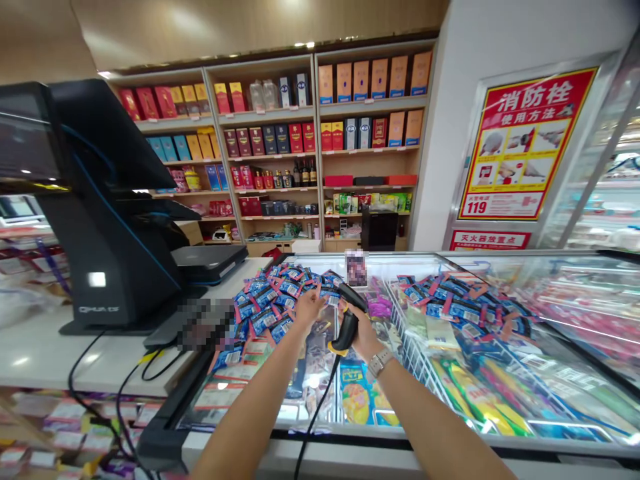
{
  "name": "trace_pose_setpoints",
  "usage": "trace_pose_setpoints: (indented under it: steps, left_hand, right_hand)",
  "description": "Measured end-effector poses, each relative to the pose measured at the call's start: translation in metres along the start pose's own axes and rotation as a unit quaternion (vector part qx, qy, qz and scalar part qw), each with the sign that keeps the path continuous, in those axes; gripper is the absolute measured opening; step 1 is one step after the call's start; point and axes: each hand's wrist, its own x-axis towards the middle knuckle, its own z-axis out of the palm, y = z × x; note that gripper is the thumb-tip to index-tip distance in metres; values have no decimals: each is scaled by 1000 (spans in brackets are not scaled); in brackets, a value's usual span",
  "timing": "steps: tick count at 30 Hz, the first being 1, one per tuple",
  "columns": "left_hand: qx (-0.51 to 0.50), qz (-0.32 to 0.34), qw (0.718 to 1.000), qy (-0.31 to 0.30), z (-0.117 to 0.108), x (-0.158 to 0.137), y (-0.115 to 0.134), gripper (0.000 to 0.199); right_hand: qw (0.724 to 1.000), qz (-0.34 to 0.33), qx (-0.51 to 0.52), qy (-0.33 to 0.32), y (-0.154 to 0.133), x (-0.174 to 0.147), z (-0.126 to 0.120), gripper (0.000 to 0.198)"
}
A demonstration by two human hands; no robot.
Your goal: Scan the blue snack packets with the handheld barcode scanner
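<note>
My right hand (364, 330) is wrapped round the grip of a black barcode scanner (349, 328) with yellow trim. Its cable runs down toward the lower edge of the view. The scanner's head tilts to the left, over a small blue packet (330, 295) with a pink end and a white label. My left hand (309, 307) pinches that packet by its left side. Beneath and to the left of my left hand spreads a pile of similar blue packets (265, 300) on the freezer's glass top. A second pile of blue packets (463, 303) lies to the right of the scanner.
The chest freezer (310, 420) holds wire baskets (425, 373) and packaged goods under glass. On the left counter (35, 353) stand a black checkout terminal (110, 253) and loose cables. Shelves of boxed goods (270, 140) line the back. A fire-hydrant sign (530, 143) hangs at right.
</note>
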Motion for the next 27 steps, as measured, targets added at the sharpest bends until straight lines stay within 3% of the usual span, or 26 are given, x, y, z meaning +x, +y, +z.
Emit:
trace_pose_setpoints:
  steps: [3,6,12,17,21,27]
  left_hand:
    - [-123,-57,990,-29,19,-15,-15,44]
    - [-144,-87,986,-21,23,-22,-23,47]
    - [-150,-85,985,25,3,-22,-24,48]
    - [-149,-47,985,73,-9,-19,-24,53]
    - [-140,-47,986,82,-9,-18,-29,47]
    - [-111,-33,987,109,-10,-14,-35,44]
  right_hand:
    - [1000,-25,0,15,-14,3,-8,18]
    - [999,-29,0,28,-22,7,-9,15]
    - [999,-47,2,8,-38,2,-3,15]
    - [990,-29,-137,-26,-49,-18,0,19]
    - [956,-61,-281,-66,-50,-30,5,21]
    - [853,-108,-504,-86,-49,-31,1,38]
